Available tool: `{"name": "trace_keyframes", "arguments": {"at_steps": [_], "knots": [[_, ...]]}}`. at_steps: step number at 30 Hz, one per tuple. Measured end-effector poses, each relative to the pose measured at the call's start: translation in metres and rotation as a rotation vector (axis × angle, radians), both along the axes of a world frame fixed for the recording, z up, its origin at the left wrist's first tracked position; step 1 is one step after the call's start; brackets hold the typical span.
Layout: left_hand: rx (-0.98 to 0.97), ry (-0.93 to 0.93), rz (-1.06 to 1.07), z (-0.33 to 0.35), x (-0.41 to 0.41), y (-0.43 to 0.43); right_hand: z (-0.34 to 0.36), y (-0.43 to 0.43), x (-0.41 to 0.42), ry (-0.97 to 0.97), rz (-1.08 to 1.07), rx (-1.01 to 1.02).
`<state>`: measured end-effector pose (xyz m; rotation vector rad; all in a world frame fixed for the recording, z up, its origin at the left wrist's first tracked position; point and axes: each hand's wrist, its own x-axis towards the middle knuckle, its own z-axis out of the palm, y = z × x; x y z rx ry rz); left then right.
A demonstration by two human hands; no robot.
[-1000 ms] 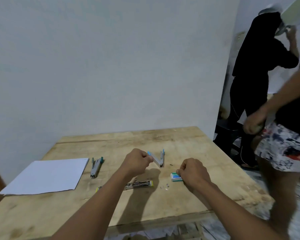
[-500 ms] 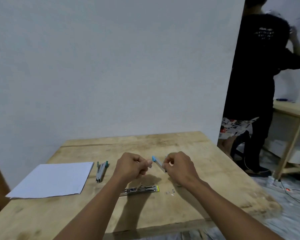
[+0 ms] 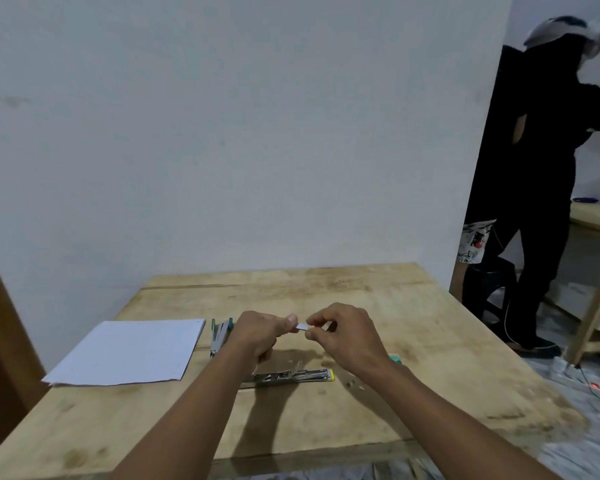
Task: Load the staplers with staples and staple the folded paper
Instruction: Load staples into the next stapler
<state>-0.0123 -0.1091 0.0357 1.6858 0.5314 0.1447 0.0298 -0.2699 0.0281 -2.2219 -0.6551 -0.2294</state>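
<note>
Only the head view shows this moment. Above the wooden surface, the left hand and right hand meet, the curled fingers of each pinched on opposite ends of a small pale strip, too small to identify. Below them an opened stapler with a yellow tip lies flat. A green stapler rests just beside the paper on the left. A teal box peeks from behind the right wrist.

One left hand; one right hand; one silvery strip pinched between; two staplers, green-tipped stapler left, yellow-tipped stapler near; one paper stack left; one teal box right; one table.
</note>
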Motion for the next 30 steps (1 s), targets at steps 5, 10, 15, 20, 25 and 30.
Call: {"name": "trace_keyframes", "arguments": {"at_steps": [5,10,15,20,25,30], "knots": [[0.002,0.035,-0.038,-0.001,-0.002,0.003,-0.001,0.004,-0.003,-0.053,0.02,-0.064],[0.398,-0.081,0.022,-0.005,-0.008,0.005,-0.003,-0.005,-0.002,-0.062,0.039,-0.214],[0.798,-0.015,-0.367,-0.016,-0.033,0.008,0.0,-0.021,-0.001,0.038,0.139,-0.421],[0.859,-0.1,-0.398,-0.041,-0.035,0.0,0.0,-0.009,-0.002,0.023,0.205,-0.526],[0.726,-0.143,-0.282,-0.055,-0.035,0.004,0.002,-0.003,0.0,0.035,0.237,-0.594],[0.67,-0.142,-0.271,-0.058,-0.032,0.007,0.0,0.002,0.001,0.056,0.237,-0.607]]}}
